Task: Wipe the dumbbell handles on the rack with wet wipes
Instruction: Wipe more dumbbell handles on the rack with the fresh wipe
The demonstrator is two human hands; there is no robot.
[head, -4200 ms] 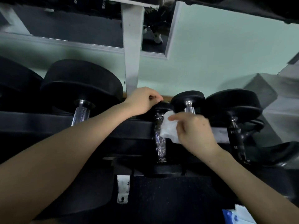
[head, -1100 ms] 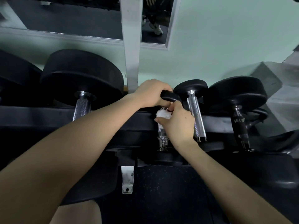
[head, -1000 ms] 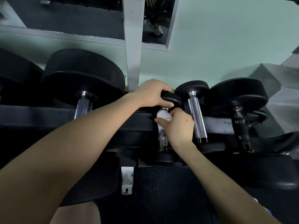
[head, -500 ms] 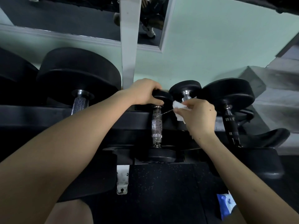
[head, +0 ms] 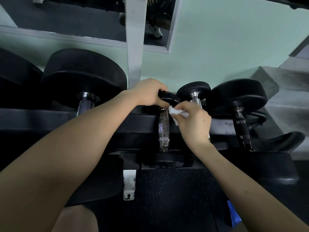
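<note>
At frame centre, the left hand (head: 148,92) is curling its fingers round the far dumbbell head (head: 168,97), likely steadying it on the rack (head: 50,118). The right hand (head: 192,123) is pinching a bunched wet wipe (head: 177,112) at the upper end of the knurled handle (head: 163,129), apparently to rub it.

On the rack (head: 50,121), my left hand (head: 147,92) grips the far head of the middle dumbbell (head: 163,129); my right hand (head: 192,123) holds the wipe (head: 176,112) just right of its handle. Big dumbbell (head: 83,77) to the left, small dumbbell (head: 194,89) just right.
</note>
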